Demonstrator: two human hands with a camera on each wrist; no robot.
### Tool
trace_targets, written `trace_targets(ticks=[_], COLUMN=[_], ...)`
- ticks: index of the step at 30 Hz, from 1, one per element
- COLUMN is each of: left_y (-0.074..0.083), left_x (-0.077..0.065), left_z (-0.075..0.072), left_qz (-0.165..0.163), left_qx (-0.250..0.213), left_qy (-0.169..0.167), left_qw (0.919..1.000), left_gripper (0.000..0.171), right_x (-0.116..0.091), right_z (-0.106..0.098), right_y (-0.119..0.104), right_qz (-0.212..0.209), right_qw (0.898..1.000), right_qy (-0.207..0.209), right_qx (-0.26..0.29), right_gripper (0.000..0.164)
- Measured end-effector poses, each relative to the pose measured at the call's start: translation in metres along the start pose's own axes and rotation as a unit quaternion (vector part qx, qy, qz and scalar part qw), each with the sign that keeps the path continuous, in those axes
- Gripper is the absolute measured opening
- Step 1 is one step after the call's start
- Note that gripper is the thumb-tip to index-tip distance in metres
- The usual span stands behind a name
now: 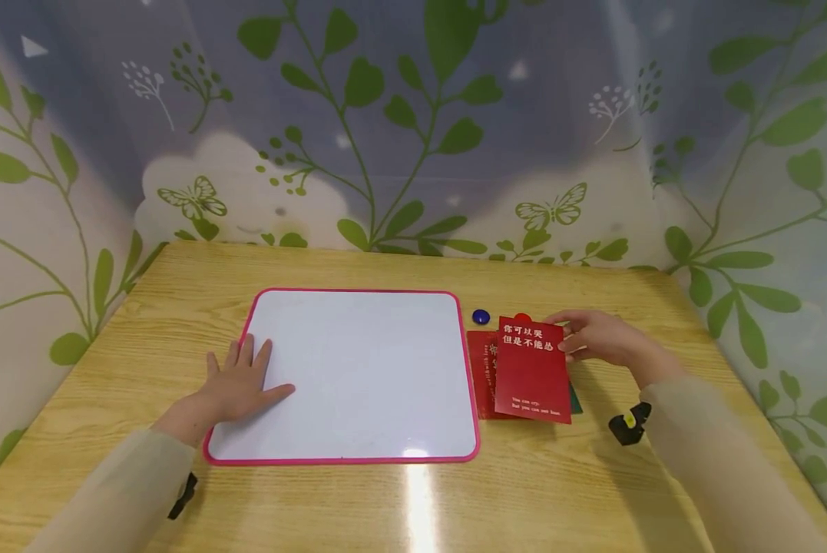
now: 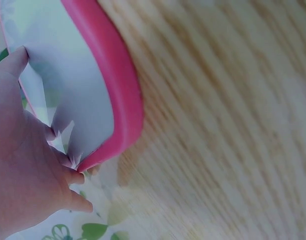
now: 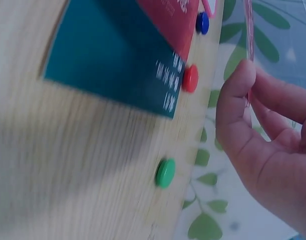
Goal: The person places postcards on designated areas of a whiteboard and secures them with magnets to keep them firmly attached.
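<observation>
My left hand [image 1: 236, 388] rests with spread fingers on the left side of a whiteboard [image 1: 372, 369] with a pink rim. In the left wrist view, its fingertips lie at the board's pink edge [image 2: 125, 90]. My right hand [image 1: 603, 338] pinches a red card [image 1: 534, 376] with white lettering by its upper right side. The held card [image 3: 250, 30] appears edge-on in the right wrist view, raised off the table. Beneath it lie another red card [image 1: 481, 384] and a dark green card [image 3: 103, 60], overlapping on the table to the board's right.
A blue round magnet-like button [image 1: 481, 316] sits behind the cards. A red button [image 3: 191, 78] lies beside the green card, and a green button [image 3: 165, 173] is farther off. The wooden table [image 1: 302, 507] meets a leaf-patterned curtain [image 1: 399, 153] at the back.
</observation>
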State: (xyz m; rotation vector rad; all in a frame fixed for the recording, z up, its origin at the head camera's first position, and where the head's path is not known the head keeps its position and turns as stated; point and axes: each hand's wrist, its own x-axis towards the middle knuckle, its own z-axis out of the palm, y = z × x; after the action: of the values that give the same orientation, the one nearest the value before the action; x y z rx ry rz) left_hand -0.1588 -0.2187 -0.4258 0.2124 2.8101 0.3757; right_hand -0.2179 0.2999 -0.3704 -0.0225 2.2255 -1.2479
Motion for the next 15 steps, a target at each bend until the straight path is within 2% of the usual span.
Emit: trace_targets(ticks=[9,15], left_y=[-0.001,-0.001], left_x=[-0.001,-0.002], left_z=[0.0,-0.001], left_qz=[-0.001,-0.002], left_qx=[0.003,0.003], left_qy=[0.001,0.001], left_qw=[1.0,1.0], left_gripper=[0.096,0.097], right_x=[0.022,0.035], right_z=[0.025,0.039], right_y=[-0.023,-0.037], right_qz=[-0.009,-0.01], right_qw=[1.0,1.0], right_qy=[-0.008,-0.018], right_qx=[-0.02,-0.009], right_gripper=[0.055,0.052])
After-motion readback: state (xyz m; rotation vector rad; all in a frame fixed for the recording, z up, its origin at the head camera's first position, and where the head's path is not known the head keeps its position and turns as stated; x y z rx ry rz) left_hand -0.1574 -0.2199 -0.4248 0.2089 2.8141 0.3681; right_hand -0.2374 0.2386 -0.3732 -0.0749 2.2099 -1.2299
